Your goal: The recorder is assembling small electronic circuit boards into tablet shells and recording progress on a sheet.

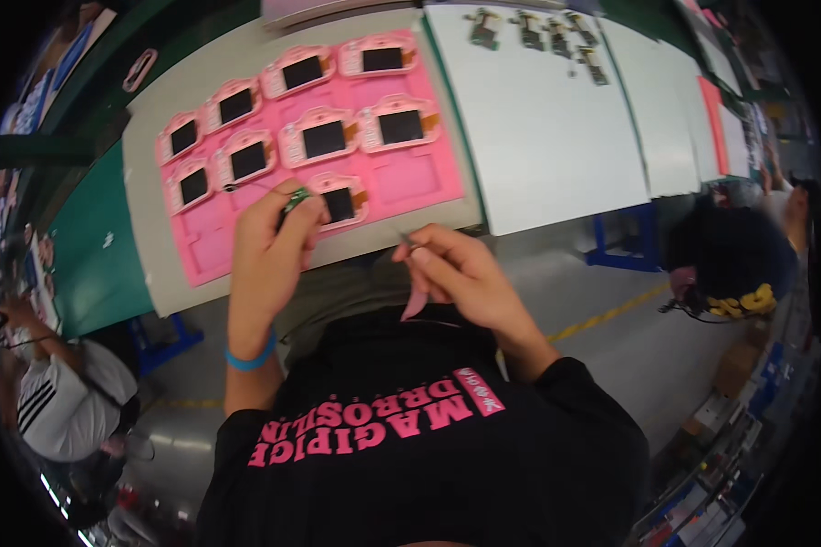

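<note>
My left hand [274,237] is closed around a small green circuit board [295,200], raised over the front of a pink foam tray [212,239]. A dark wire with a small round black end runs leftward from the board. Beside that hand lies a pink shell with a black screen [339,205], partly covered by my fingers. My right hand [456,269] is pinched on a thin dark pointed tool [406,239], apart from the tray's front edge; its exact kind is unclear. A pink strip [415,301] hangs below the right fingers.
Several more pink shells with screens [325,139] sit in the tray's recesses. To the right, a white board [547,128] bears several small circuit boards [531,32] at its far end. Other people are at the left [73,401] and right [734,260].
</note>
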`<state>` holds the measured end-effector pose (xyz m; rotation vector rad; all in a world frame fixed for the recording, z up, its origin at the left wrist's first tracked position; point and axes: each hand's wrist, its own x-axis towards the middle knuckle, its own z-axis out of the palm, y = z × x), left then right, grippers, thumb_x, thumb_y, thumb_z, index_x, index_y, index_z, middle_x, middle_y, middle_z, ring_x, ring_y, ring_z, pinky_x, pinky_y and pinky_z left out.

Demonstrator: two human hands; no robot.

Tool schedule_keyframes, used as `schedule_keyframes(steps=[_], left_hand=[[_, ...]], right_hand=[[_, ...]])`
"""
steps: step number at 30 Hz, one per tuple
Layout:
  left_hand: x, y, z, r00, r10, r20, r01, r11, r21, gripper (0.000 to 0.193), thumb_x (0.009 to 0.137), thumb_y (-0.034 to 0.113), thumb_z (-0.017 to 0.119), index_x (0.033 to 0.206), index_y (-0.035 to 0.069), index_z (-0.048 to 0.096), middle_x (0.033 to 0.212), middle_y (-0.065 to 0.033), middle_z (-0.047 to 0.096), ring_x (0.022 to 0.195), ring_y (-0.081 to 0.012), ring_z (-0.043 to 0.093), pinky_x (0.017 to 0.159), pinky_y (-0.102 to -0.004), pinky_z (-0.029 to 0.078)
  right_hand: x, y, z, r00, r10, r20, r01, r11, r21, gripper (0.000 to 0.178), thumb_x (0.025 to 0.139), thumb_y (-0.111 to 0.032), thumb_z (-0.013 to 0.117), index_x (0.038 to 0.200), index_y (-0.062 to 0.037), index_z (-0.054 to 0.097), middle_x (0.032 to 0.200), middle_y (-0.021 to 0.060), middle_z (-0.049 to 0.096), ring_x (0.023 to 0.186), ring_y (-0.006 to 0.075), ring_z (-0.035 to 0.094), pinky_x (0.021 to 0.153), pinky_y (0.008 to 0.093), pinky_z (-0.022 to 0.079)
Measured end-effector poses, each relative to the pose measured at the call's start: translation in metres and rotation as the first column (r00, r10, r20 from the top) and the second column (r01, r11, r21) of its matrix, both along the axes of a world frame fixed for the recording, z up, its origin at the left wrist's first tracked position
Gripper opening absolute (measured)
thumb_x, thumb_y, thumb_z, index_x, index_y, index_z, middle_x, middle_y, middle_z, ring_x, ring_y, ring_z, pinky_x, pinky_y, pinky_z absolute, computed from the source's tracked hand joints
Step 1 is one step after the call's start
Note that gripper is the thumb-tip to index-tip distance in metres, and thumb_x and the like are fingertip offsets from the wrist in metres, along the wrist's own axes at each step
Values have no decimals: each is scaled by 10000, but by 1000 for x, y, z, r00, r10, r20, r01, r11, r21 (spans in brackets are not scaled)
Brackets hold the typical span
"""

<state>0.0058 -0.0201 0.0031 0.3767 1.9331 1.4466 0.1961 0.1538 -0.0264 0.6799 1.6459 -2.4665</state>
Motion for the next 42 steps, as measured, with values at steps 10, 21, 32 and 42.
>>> schedule_keyframes(steps=[10, 21, 32, 42], left_hand=[[0, 41, -7, 692, -304, -655, 26, 917, -398, 314, 929, 222, 797, 1075, -48, 730, 839, -79, 764, 660, -157, 611, 613, -317, 502], [-17, 22, -16, 920, -180, -349, 134, 979, -153, 382, 950, 108, 804, 1250, -89, 673, 962, -107, 756, 734, -140, 659, 631, -255, 552], [-17, 19, -20, 908, -186, -375, 140, 979, -147, 386, 962, 73, 789, 1288, -77, 647, 1024, -111, 746, 757, -126, 664, 667, -239, 580], [-7, -1, 2, 965, -102, -243, 91, 994, -56, 316, 977, 74, 735, 1266, -29, 656, 932, -84, 743, 724, -115, 632, 632, -236, 527]], right_hand=[[-12, -3, -12, 1000, -9, 1, 9, 984, -178, 243, 1164, -180, 459, 1265, -24, 615, 728, 64, 663, 483, 105, 508, 475, 213, 367], [-35, -16, -3, 995, 93, 21, -81, 942, -327, 222, 1179, -210, 433, 1216, -35, 565, 613, 108, 646, 354, 142, 445, 375, 232, 317], [-40, -23, -7, 996, 81, 37, -64, 938, -341, 223, 1182, -226, 428, 1164, -41, 551, 592, 100, 629, 336, 134, 392, 373, 235, 288], [-37, -28, -8, 999, 32, -2, -31, 950, -310, 195, 1171, -211, 445, 1124, -49, 543, 589, 55, 592, 381, 105, 371, 409, 224, 273]])
